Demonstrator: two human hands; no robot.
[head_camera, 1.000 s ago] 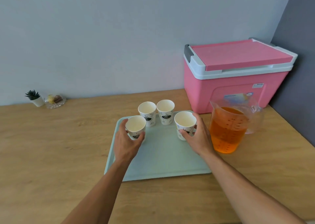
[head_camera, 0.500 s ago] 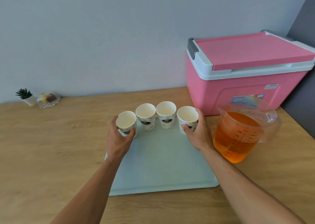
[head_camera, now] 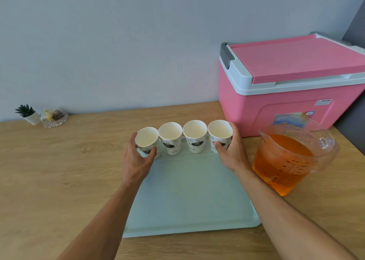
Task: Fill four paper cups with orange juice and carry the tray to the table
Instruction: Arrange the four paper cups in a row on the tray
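Observation:
Several white paper cups with dark coffee prints stand in a row along the far edge of a pale green tray. All look empty. My left hand grips the leftmost cup, which tilts slightly. My right hand holds the rightmost cup. Between them stand two more cups, untouched. A clear plastic pitcher of orange juice sits on the wooden counter just right of my right wrist.
A pink cooler with a white rim stands behind the pitcher against the wall. At the far left are a small potted plant and a glass dish. A dark wall closes the right side.
Both hands pushed the two outer cups away from me toward the tray's far edge, so all cups now form one line. The view has moved closer.

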